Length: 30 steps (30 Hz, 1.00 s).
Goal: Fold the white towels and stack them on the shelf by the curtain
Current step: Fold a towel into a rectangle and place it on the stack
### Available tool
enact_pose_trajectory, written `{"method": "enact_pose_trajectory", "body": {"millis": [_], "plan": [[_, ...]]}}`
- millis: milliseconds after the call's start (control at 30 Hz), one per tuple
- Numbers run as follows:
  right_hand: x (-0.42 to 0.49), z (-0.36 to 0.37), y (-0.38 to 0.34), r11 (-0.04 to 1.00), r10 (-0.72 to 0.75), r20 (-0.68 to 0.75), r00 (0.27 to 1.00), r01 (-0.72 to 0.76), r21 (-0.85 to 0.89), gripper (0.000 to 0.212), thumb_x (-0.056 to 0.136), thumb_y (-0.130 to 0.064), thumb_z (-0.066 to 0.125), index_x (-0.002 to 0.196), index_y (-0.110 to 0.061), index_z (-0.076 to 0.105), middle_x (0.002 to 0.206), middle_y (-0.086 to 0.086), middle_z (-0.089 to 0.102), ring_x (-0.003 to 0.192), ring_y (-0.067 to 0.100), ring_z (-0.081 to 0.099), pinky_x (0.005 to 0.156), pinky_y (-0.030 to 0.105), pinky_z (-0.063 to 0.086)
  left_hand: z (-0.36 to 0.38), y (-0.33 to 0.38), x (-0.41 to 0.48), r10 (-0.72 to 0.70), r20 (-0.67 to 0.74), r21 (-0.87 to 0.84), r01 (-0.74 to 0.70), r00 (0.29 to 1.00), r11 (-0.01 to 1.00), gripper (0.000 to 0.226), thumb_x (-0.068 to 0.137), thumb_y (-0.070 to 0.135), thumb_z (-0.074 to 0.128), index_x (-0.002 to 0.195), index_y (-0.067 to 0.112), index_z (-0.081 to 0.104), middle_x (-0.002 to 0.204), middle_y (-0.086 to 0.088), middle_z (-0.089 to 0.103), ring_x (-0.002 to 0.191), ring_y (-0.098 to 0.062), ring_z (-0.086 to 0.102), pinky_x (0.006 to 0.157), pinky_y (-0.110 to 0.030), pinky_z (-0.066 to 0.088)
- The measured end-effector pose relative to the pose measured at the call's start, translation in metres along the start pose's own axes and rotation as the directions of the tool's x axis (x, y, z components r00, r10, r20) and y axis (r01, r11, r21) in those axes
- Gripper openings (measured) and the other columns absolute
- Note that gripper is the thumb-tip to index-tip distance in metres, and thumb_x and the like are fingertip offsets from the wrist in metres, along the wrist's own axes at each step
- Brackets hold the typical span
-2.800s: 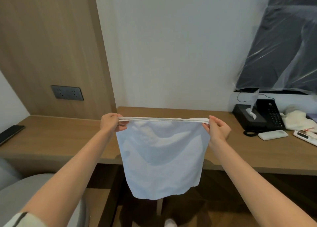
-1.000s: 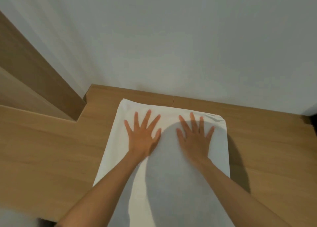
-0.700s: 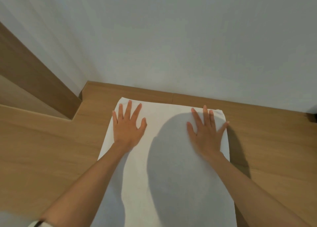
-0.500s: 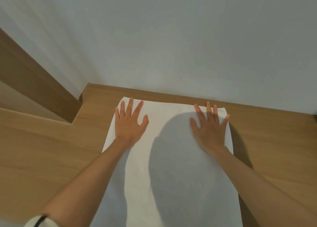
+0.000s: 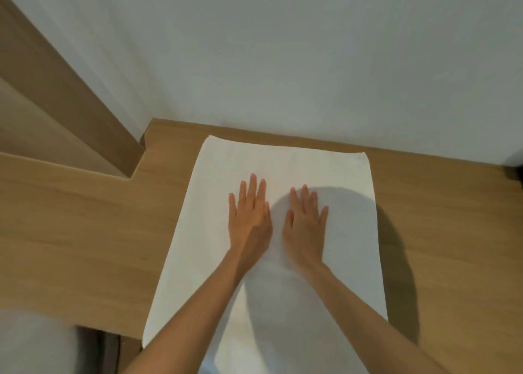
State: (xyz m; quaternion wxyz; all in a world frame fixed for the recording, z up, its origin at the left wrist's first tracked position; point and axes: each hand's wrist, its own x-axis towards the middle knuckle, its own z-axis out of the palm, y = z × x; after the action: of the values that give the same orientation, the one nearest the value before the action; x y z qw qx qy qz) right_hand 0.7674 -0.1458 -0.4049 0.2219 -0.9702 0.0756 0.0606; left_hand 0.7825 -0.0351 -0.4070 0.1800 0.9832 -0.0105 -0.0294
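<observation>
Both hands lie flat, palms down, on the white towel [image 5: 342, 181]. The left hand [image 5: 249, 218] and right hand [image 5: 305, 223] are side by side with thumbs close, fingers straight and together, nothing clasped or pinched. The towel is spread as one long strip on the wooden desk [image 5: 85, 218]. Its far edge lies beyond the fingertips, just short of the wall [image 5: 283, 48], and its near end runs back under the forearms and over the desk's front edge. Judged step: smoothing before the next fold. Stacking is not begun, and neither shelf nor curtain is in view. Risks, as judged: (1) Flat palms hold the cloth by friction only, so a push away from the wrists could shove the far edge into the wall and bunch it. (2) An outward sweep from the thumbs with uneven pressure could skew the strip, and the long edges either side of the hands would then not meet in the fold. (3) The overhang behind the wrists pulls floorward, so if both palms lift together the strip could slide off. (4) A shadow covers the cloth round the right hand, which makes small creases there hard to see. Layer count: cannot tell.
</observation>
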Motion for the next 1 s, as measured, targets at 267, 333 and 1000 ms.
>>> {"method": "enact_pose_trajectory", "body": {"millis": [267, 333, 1000], "plan": [[-0.027, -0.022, 0.076, 0.961, -0.130, -0.035, 0.991, 0.118, -0.249, 0.052, 0.099, -0.051, 0.005, 0.150, -0.044, 0.005, 0.161, -0.005, -0.002, 0.148, 0.020, -0.007, 0.119, 0.041, -0.006, -0.031, -0.103, -0.044, -0.031, -0.034, 0.139, 0.035, 0.999, 0.990, 0.052, 0.101, 0.038, 0.023, 0.151, 0.032, 0.011, 0.160, 0.004, 0.003, 0.147, -0.016, -0.003, 0.118, -0.037, -0.002], [-0.030, -0.029, 0.087, 0.973, -0.034, -0.052, 0.998, 0.021, -0.232, 0.051, 0.099, -0.051, 0.009, 0.150, -0.044, 0.007, 0.161, -0.004, -0.002, 0.148, 0.020, -0.007, 0.119, 0.043, -0.006, -0.037, -0.114, -0.050, -0.028, 0.007, 0.107, 0.027, 1.000, 0.994, 0.053, 0.101, 0.036, 0.023, 0.152, 0.029, 0.009, 0.160, 0.005, 0.000, 0.147, -0.016, -0.007, 0.118, -0.037, -0.003], [-0.191, 0.005, 0.073, 0.949, -0.138, 0.053, 0.989, 0.147, -0.280, 0.049, 0.096, -0.057, 0.006, 0.142, -0.057, -0.010, 0.156, -0.015, -0.017, 0.145, 0.015, -0.018, 0.116, 0.041, -0.015, -0.013, -0.079, -0.174, 0.145, 0.098, 0.163, -0.160, 0.985, 0.974, 0.053, 0.098, 0.052, 0.013, 0.146, 0.046, -0.007, 0.157, 0.012, -0.015, 0.144, -0.014, -0.020, 0.116, -0.040, -0.015]]}}
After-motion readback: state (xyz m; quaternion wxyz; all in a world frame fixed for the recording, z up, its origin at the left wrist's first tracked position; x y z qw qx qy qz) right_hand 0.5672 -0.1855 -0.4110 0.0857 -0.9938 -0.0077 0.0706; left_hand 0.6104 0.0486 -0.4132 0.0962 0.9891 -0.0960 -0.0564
